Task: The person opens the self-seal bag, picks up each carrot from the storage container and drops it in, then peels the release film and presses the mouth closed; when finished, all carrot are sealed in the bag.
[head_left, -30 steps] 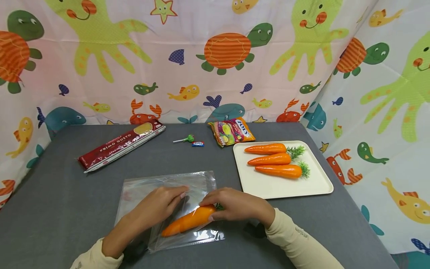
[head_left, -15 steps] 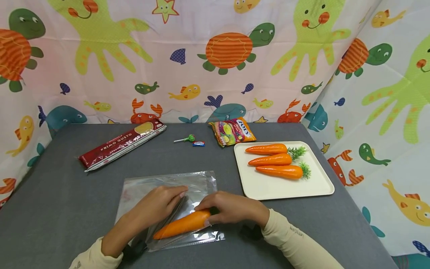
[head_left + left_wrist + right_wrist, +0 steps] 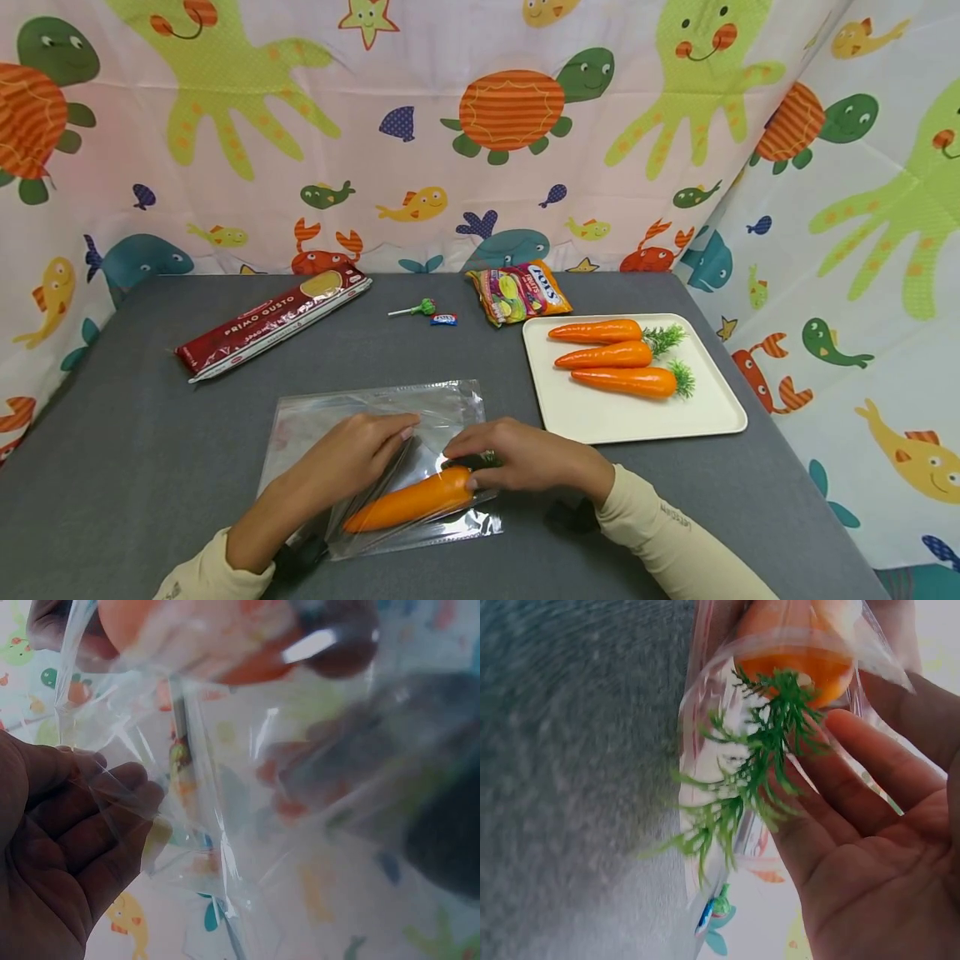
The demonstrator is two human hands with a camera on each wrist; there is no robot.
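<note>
A clear plastic bag point(image 3: 450, 400) lies on the grey table with an orange carrot point(image 3: 408, 502) inside, its tip pointing to the lower left. My left hand point(image 3: 352, 458) pinches the bag's upper layer between thumb and fingers; the left wrist view shows the film at the fingertips. At the bag's mouth, my right hand point(image 3: 525, 457) sits by the carrot's thick end, fingers spread apart from the thumb. In the right wrist view the green leaves point(image 3: 772, 727) hang out past the bag's rim, in front of the fairly straight fingers.
To the right, a cream tray point(image 3: 705, 417) bears three more carrots point(image 3: 622, 381). Toward the back lie a red spaghetti packet point(image 3: 273, 321), a green lollipop point(image 3: 426, 307), a small blue wrapped sweet point(image 3: 443, 319) and a sweets bag point(image 3: 519, 293). A patterned curtain point(image 3: 510, 183) hangs behind.
The carrot has slid left and deeper into the bag. My right hand followed it, then drew back slightly to the right, its fingers parting from the carrot. The left hand has stayed in place.
</note>
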